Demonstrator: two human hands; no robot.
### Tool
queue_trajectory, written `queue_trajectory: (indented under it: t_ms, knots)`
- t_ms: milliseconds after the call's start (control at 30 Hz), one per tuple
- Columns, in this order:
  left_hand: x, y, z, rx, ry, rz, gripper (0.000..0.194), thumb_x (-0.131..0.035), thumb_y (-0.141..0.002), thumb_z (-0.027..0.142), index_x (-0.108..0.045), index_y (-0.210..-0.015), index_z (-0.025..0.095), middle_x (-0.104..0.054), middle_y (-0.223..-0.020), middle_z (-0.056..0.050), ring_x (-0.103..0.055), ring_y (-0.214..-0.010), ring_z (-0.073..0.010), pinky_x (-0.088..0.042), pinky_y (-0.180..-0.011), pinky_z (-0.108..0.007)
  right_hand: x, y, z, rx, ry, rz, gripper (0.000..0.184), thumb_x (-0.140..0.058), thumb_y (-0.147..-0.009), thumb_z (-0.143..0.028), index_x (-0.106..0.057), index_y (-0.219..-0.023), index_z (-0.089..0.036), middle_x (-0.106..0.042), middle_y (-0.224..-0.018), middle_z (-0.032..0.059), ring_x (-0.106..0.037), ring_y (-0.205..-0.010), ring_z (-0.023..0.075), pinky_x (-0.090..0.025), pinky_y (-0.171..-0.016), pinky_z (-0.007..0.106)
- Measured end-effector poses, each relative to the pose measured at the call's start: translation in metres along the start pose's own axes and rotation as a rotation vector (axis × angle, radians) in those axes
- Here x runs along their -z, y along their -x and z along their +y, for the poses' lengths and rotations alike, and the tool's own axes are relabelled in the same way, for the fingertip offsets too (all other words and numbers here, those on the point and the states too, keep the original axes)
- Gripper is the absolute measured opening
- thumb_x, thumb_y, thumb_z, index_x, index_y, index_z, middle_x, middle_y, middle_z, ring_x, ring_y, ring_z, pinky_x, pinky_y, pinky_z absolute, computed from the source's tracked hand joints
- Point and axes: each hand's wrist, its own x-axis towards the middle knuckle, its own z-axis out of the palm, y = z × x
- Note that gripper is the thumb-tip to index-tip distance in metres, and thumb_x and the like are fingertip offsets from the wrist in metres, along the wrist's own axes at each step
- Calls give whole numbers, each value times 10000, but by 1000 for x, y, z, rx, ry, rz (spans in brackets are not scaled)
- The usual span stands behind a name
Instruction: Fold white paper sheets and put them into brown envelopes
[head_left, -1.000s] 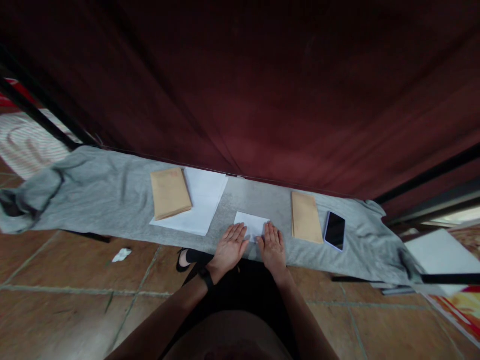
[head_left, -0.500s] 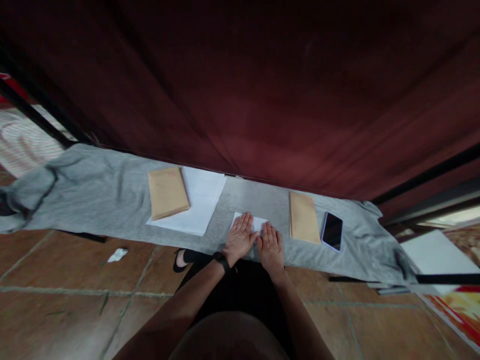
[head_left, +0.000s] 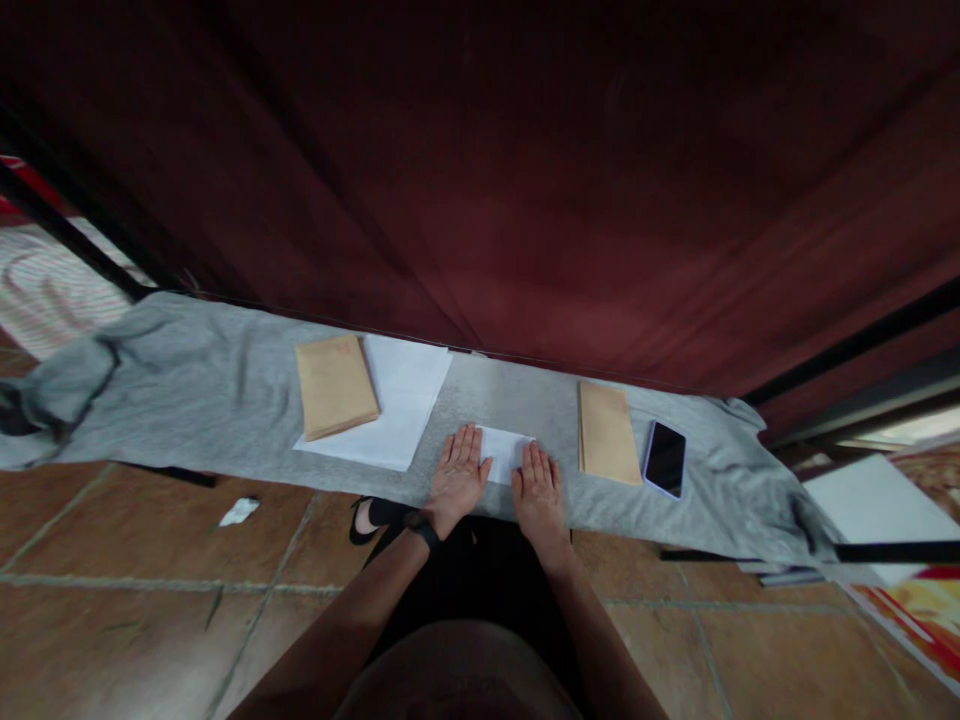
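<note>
A small folded piece of white paper (head_left: 503, 455) lies flat on the grey cloth near the front edge. My left hand (head_left: 458, 474) rests flat over its left end, fingers stretched out and palm down. On the right end lies my right hand (head_left: 539, 490), also flat with its fingers out. The middle of the paper shows between the two hands, while both its ends are partly hidden under them. Left of my hands, a stack of brown envelopes (head_left: 337, 388) sits on larger white sheets (head_left: 405, 400). More brown envelopes (head_left: 609, 433) lie to the right.
A phone (head_left: 665, 460) with a pale purple edge lies right of the envelopes. The grey cloth (head_left: 217, 390) covers a narrow bench, wrinkled at both ends. Behind it rises a dark red hanging fabric (head_left: 480, 200). A crumpled white scrap (head_left: 240, 511) is on the tiled floor.
My left hand moved right across the paper toward my right hand, then slid back to the left end, baring the paper's middle. My right hand has stayed nearly in place.
</note>
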Motion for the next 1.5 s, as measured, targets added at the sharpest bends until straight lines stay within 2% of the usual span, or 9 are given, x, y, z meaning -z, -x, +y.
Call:
queue_trajectory:
  t_ms: [133, 233, 333, 500, 933, 1300, 1500]
  knots:
    - [-2, 0, -1, -24, 5, 9, 604, -351, -1016, 378, -303, -1581, 170, -378, -1604, -127, -325, -1499, -278, -255, -1222, -499, 2, 8, -19, 114, -53, -97, 503, -326, -1065, -323, -406, -1536, -166, -418, -1581, 109, -388, -1458, 267, -254, -1205, 499]
    - [1, 0, 0, -28, -3, -12, 589, -362, -1020, 413, -351, -1562, 182, -345, -1620, -132, -309, -1505, -289, -254, -1219, -501, 0, 16, -25, 122, -48, -126, 506, -360, -1060, -362, -418, -1531, -187, -405, -1586, 115, -386, -1459, 268, -251, -1205, 510]
    - [4, 0, 0, -26, 4, -18, 649, -397, -1002, 519, -375, -1552, 175, -335, -1621, -153, -305, -1505, -306, -236, -1223, -510, 0, 20, -20, 104, -30, -122, 514, -358, -1060, -379, -424, -1527, -174, -392, -1589, 135, -376, -1465, 273, -259, -1197, 519]
    - [6, 1, -1, -32, 27, -26, 687, -447, -957, 618, -406, -1538, 254, -349, -1624, -103, -290, -1511, -311, -217, -1225, -524, 1, 29, -5, 91, 14, -101, 538, -340, -1061, -379, -399, -1538, -138, -379, -1594, 155, -373, -1464, 286, -259, -1194, 516]
    - [16, -1, 6, -23, -3, -93, 689, -441, -972, 590, -422, -1531, 188, -327, -1624, -155, -301, -1502, -339, -180, -1239, -532, 2, 42, 12, 79, 41, -66, 598, -298, -1067, -424, -340, -1556, -82, -433, -1559, 187, -407, -1431, 303, -262, -1176, 502]
    - [27, 3, -3, -40, -40, -148, 616, -396, -1008, 514, -404, -1537, 199, -333, -1625, -131, -322, -1496, -312, -159, -1243, -542, 4, 42, 11, 73, 41, -75, 603, -284, -1069, -428, -331, -1559, -79, -437, -1556, 194, -389, -1443, 297, -252, -1180, 501]
    - [33, 6, -12, -24, -87, -205, 599, -362, -1020, 468, -376, -1553, 194, -318, -1635, -79, -275, -1516, -305, -150, -1252, -540, 5, 42, 10, 67, 39, -66, 594, -286, -1072, -428, -358, -1546, -78, -442, -1554, 187, -398, -1435, 294, -248, -1182, 502]
